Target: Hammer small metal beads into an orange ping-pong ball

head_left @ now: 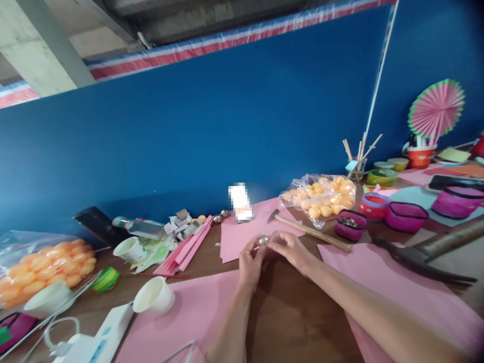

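Note:
Between the fingertips of my left hand (249, 262) is a small shiny silver ball (263, 240), held just above the table. My right hand (289, 247) is closed in a pinch at the ball's right side; whatever its fingertips hold is too small to make out. A hammer (310, 231) with a wooden handle lies just beyond my right hand, its head resting on a pink paper sheet (236, 242). Two similar shiny balls (220, 217) sit farther back, left of a blurred-out white object (240, 202).
Clear bags of orange balls (325, 196) stand right and far left. A purple pouch (351, 225) holds small metal pieces. A larger hammer (419, 257) juts in from the right. Left are a white cup (154, 296), folded pink paper (189, 247) and a power strip (109, 333).

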`<state>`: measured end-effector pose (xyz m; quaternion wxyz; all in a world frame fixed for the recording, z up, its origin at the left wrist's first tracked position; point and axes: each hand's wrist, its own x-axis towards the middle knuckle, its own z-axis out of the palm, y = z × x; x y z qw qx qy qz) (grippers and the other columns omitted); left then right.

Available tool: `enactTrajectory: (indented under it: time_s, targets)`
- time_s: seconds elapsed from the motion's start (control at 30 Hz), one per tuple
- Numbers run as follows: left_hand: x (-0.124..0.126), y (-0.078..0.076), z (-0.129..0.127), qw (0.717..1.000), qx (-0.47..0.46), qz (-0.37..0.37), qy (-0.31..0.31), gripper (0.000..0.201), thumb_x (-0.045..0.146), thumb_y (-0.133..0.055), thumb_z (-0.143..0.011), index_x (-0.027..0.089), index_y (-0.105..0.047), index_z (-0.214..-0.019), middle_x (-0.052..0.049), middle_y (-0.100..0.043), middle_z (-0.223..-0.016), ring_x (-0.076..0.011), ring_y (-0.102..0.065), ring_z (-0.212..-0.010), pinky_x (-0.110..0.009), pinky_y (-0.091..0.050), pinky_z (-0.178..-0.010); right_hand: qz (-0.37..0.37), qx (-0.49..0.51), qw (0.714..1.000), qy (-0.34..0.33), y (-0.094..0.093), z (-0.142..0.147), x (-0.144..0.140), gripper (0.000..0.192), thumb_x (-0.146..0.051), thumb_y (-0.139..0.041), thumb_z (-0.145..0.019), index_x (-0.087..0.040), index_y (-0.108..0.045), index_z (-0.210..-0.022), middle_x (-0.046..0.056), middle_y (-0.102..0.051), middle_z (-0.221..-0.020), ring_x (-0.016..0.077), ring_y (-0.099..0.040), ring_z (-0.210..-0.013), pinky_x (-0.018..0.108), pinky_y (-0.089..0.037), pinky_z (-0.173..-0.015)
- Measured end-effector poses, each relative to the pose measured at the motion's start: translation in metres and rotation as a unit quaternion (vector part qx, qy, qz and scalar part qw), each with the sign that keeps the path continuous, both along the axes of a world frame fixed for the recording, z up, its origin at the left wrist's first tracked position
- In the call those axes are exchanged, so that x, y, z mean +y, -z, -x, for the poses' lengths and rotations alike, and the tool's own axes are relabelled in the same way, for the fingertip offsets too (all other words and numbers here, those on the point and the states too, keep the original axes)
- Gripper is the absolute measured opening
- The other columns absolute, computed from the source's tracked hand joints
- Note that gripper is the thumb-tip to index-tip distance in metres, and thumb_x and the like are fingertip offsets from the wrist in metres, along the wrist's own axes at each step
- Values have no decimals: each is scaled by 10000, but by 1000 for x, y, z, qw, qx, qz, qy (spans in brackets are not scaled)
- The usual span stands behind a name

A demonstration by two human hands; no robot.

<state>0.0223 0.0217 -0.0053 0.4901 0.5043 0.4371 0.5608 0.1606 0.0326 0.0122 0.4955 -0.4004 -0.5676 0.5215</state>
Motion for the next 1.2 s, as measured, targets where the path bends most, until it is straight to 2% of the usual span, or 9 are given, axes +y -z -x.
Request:
enactTrajectory:
  time_s: [0.23, 0.6, 0.83, 1.1, 1.2]
  targets:
    - [0, 0, -1, 1000, -5, -13, 5, 389, 302, -577, -719, 181, -560, -1088, -82, -624, -1053, -219, -573, -957, -361, -437, -853, 48, 61, 997, -17, 2, 1, 1, 360, -357, -665, -632, -168, -563, -920, 57, -632, -947, 197, -579, -904, 323, -450, -808]
    - [1, 2, -1, 1000, -5, -5, -23, 400, 292, -602, -698, 184, -577, -1083, -83, -618, -1074, -227, -560, -982, -367, -421, -862, 18, 69, 997, -36, -1, 0, -1, 306, -345, -632, -673, -164, -601, -917, 54, -649, -903, 214, -585, -893, 341, -458, -804]
    - [-2, -1, -4, 1000, -6, -7, -20, 373, 287, -603, -697, 188, -592, -1056, -78, -627, -1052, -224, -570, -961, -372, -426, -860, 6, 47, 999, -14, -3, 1, 0, 256, -318, -631, -672, -153, -602, -866, 55, -648, -848, 206, -596, -839, 332, -471, -768]
    - [-4, -4, -6, 992, -117, 46, 13, 455, 311, -620, -691, 166, -540, -1115, -99, -619, -1054, -193, -603, -881, -344, -456, -822, 9, 44, 999, -17, 4, 0, 4, 316, -380, -607, -693, -153, -598, -914, 66, -641, -922, 201, -587, -873, 327, -460, -786]
    - [-4, -6, -6, 991, -123, 53, 4, 481, 327, -640, -670, 159, -542, -1109, -104, -627, -1030, -182, -613, -840, -325, -473, -787, 9, 33, 999, -4, 5, 0, 5, 300, -391, -599, -699, -158, -599, -888, 57, -644, -883, 193, -591, -836, 320, -462, -771]
